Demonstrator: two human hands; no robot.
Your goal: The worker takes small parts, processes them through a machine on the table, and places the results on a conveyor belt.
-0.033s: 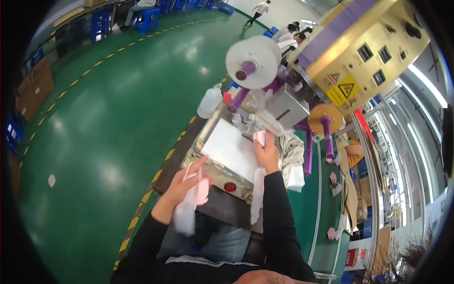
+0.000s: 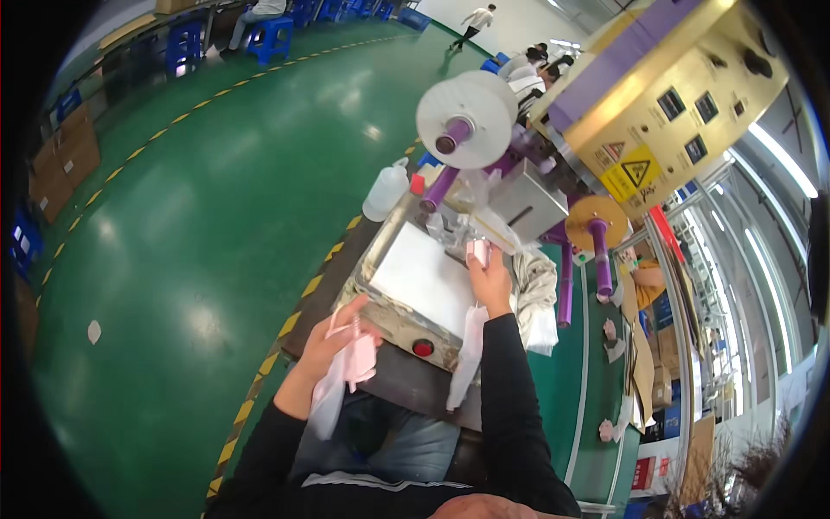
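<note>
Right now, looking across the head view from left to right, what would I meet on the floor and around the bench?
Pale scrap, left hand with pink piece, translucent bottle, round red button, right hand with small pink block, rumpled cloth, tan disc.

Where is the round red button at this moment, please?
In the head view, the red button is below the middle, on the near side of the worn base, to the right of the left hand.

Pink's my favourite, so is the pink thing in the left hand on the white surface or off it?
Off: the left hand holds the pink thing nearer the person than the white surface.
</note>
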